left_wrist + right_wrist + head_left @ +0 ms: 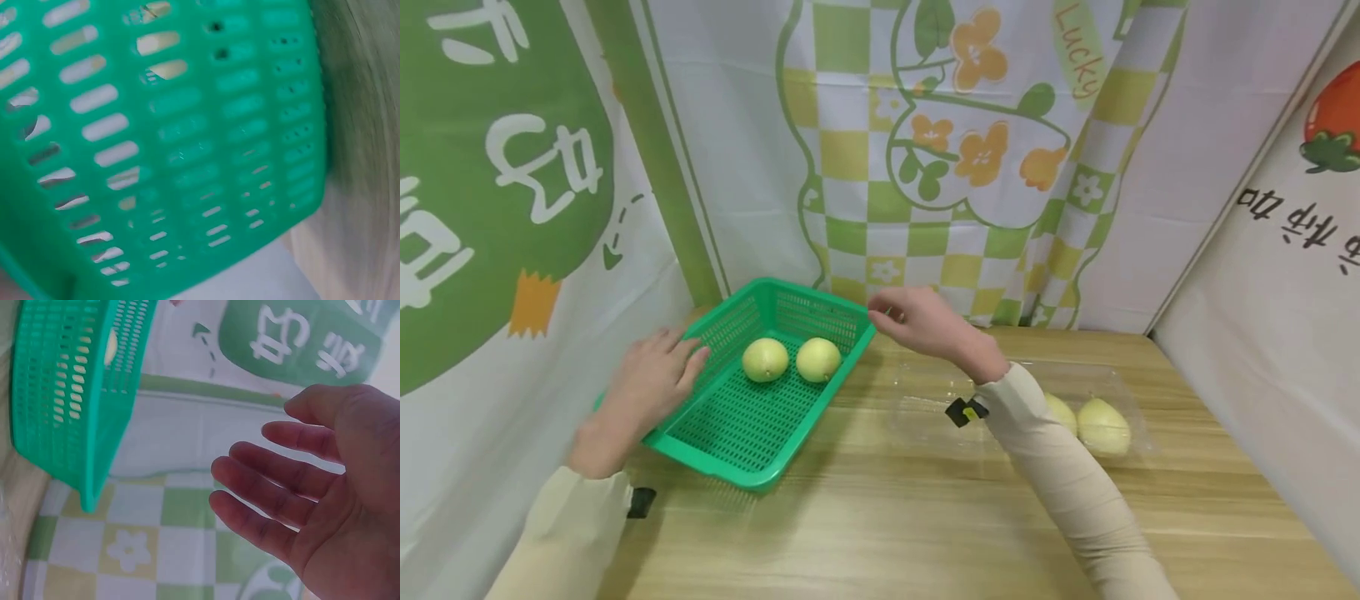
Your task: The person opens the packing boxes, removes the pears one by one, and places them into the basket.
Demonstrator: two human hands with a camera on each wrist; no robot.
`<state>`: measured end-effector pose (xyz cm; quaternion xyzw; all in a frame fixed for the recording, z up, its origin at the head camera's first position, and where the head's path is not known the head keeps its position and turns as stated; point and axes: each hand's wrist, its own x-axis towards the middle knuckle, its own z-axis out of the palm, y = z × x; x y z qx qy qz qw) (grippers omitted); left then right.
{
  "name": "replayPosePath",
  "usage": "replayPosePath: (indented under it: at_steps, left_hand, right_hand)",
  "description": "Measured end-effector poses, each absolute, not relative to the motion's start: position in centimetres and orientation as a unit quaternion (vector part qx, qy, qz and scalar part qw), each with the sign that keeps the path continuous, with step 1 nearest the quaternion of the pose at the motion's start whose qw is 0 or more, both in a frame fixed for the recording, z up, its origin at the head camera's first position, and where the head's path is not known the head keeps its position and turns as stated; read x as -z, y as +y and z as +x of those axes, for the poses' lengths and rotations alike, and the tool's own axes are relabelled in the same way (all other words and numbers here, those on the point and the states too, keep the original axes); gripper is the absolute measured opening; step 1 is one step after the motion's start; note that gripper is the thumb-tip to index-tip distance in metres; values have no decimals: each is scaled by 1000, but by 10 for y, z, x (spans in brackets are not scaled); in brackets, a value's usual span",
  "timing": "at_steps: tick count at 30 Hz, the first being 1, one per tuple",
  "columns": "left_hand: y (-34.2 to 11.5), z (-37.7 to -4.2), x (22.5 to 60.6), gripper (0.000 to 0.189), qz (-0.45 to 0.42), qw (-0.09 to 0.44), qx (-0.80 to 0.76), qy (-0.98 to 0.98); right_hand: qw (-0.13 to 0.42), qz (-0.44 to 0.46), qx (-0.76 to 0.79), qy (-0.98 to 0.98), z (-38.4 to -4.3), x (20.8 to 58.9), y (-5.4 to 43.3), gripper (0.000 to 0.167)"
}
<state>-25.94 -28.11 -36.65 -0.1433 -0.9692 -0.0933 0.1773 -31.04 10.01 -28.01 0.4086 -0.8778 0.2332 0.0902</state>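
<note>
Pale fruits [765, 360] in clear tray [925, 417], green basket [758, 478].
Two at the tray's right end; left hand [653, 377] by the basket's left rim, fingers loose; two in its far half; right hand [921, 322] near its far corner, fingers released.

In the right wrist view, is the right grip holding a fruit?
No, the right grip shows a bare palm with nothing held in it.

Green basket [752, 478]: one
Fruits [765, 360] in the basket: two
Clear tray [925, 412]: one
Fruits [1103, 427] in the tray: at least two
Bare hands [658, 375]: two
Table [895, 537]: one
</note>
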Motion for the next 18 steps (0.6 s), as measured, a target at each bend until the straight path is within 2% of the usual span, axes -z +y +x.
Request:
replayPosePath:
  at_steps: [2, 8, 11, 18]
  left_hand:
    - [-277, -257, 368, 44, -164, 219, 104, -956]
    - [-264, -254, 373, 19, -251, 398, 128, -873]
    - [-257, -252, 369, 17, -274, 417, 134, -856]
    - [-227, -240, 353, 13, -317, 420, 166, -834]
  right_hand:
    - [91, 400, -244, -879, -308, 279, 111, 19]
    - [120, 395, -252, -875, -303, 279, 133, 18]
    - [135, 389, -250, -876, -300, 278, 144, 18]
    - [169, 342, -249, -890, -292, 271, 180, 22]
